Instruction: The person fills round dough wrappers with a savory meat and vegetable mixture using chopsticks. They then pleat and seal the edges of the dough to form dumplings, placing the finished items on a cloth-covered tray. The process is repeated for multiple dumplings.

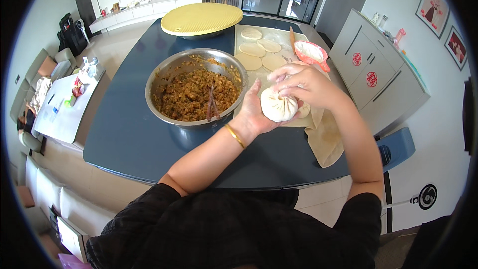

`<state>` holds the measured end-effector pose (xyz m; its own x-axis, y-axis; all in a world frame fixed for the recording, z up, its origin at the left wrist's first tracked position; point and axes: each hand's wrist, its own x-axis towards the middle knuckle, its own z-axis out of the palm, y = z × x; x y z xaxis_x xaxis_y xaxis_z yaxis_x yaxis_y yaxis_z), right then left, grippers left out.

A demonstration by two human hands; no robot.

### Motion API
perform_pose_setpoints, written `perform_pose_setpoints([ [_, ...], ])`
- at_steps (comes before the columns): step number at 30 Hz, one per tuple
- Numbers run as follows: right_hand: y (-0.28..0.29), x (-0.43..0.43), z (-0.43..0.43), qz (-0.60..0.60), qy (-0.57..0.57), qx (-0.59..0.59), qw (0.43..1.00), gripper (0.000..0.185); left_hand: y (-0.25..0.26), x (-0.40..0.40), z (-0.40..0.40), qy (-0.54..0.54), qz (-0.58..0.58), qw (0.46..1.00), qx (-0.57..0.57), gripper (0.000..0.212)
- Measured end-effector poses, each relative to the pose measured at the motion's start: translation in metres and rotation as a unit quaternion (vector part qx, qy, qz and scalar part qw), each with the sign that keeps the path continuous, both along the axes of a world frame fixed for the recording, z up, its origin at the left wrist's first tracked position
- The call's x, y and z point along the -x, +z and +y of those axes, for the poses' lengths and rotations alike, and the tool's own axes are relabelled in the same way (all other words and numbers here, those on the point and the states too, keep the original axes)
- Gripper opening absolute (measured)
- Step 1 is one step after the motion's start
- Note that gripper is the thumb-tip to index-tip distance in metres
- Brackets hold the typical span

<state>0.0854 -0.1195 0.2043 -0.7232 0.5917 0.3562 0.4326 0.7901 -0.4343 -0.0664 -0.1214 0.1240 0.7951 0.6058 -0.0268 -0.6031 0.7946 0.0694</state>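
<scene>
A pleated, round stuffed bun (pixel 276 107) rests in my left hand (pixel 254 116), which cups it from below and the left. The fingers of my right hand (pixel 304 84) pinch the gathered dough at its top. Left of my hands stands a large steel bowl (pixel 152 106) of chopped brown filling (pixel 186 93), with a pair of chopsticks (pixel 212 106) leaning in it. Beyond my hands, several flat dough rounds (pixel 252 49) lie on a floured pale mat (pixel 241 31). Another piece of dough (pixel 304 110) shows partly behind the bun.
A red scoop of flour (pixel 312 52) and a wooden rolling pin (pixel 292 38) lie at the mat's right. A ridged yellow lid (pixel 201 18) covers a container behind the bowl. A tan cloth (pixel 325 144) hangs near the table's front right edge. A person lies on the sofa far left.
</scene>
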Motion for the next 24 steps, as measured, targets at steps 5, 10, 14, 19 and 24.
perform_pose_setpoints([
  [5, -0.116, -0.039, 0.025, 0.300, -0.289, 0.255, 0.872, 0.038, -0.073, -0.047, 0.041, 0.106, 0.048, 0.986, 0.122, 0.071],
  [10, -0.163, 0.004, 0.028, 0.592, -0.336, 0.251, 0.688, 0.048, -0.095, -0.071, 0.066, 0.170, 0.049, 0.980, 0.094, 0.065],
  [14, -0.179, 0.008, 0.057, 0.664, -0.305, 0.211, 0.650, 0.063, -0.120, -0.080, 0.096, 0.280, 0.226, 0.923, -0.133, 0.070],
  [19, -0.213, -0.018, 0.074, 0.583, -0.342, 0.237, 0.698, 0.068, -0.126, -0.059, 0.094, 0.359, 0.351, 0.842, -0.197, 0.076],
  [24, -0.210, -0.009, 0.060, 0.569, -0.350, 0.263, 0.696, 0.071, -0.118, -0.053, 0.087, 0.380, 0.405, 0.796, -0.239, 0.081],
])
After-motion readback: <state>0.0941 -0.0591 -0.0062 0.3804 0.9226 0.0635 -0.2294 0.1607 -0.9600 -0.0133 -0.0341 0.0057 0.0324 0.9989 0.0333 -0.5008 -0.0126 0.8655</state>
